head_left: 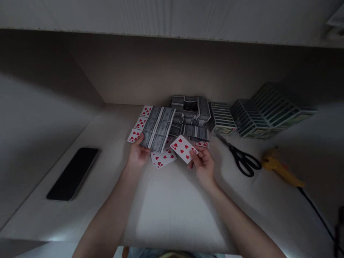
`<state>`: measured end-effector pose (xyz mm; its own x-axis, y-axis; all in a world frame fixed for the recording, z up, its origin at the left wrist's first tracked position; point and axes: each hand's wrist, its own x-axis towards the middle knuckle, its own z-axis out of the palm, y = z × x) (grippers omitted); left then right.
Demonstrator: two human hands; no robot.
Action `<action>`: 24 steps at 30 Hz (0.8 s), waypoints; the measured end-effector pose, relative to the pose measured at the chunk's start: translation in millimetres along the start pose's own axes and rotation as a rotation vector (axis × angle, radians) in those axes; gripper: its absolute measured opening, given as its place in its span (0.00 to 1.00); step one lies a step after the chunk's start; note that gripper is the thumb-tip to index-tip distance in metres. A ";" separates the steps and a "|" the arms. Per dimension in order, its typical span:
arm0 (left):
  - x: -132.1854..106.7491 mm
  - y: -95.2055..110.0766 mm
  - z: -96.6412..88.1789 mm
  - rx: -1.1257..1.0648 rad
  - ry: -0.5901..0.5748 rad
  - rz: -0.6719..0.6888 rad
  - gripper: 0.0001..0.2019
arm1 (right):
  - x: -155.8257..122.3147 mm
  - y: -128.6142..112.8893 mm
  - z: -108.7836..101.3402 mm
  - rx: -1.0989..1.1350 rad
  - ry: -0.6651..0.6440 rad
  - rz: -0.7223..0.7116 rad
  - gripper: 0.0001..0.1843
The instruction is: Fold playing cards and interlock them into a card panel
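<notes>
My left hand [139,153] is closed on the lower edge of a panel of joined playing cards [157,125], tilted above the table. Its patterned backs face up, and heart faces show along its left side. Between the thumb and fingers of my right hand [203,163] is a single six of hearts [183,148], face up. Loose heart cards [164,158] lie on the table below the panel, partly covered by it. Behind the right hand stands a structure built of cards [200,111], backs outward, with an opening in its top.
Stepped card structures [222,116] stand at the back right. Black-handled scissors [242,159] lie right of my right hand, beside a yellow glue gun [282,170] with a black cord. A dark phone [73,173] lies at left. A shelf edge [166,36] overhangs the table [177,211].
</notes>
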<state>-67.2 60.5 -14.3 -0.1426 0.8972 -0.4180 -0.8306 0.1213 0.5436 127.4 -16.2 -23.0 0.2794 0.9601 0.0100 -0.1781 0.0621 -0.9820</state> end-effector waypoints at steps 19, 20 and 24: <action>-7.4 -11.3 2.8 0.137 -0.056 0.053 0.05 | 6.7 3.2 -1.8 -0.018 -0.193 0.175 0.16; -8.2 -11.7 3.0 0.139 -0.065 0.058 0.05 | 6.6 2.7 -2.1 -0.009 -0.190 0.176 0.16; -9.6 -10.8 2.9 0.114 -0.083 0.080 0.05 | 4.7 -2.6 -2.7 0.041 -0.280 0.249 0.18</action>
<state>-55.3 51.9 -14.1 -0.1570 0.9373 -0.3111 -0.7515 0.0910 0.6535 131.7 -12.6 -20.9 -0.0446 0.9841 -0.1717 -0.2478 -0.1774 -0.9524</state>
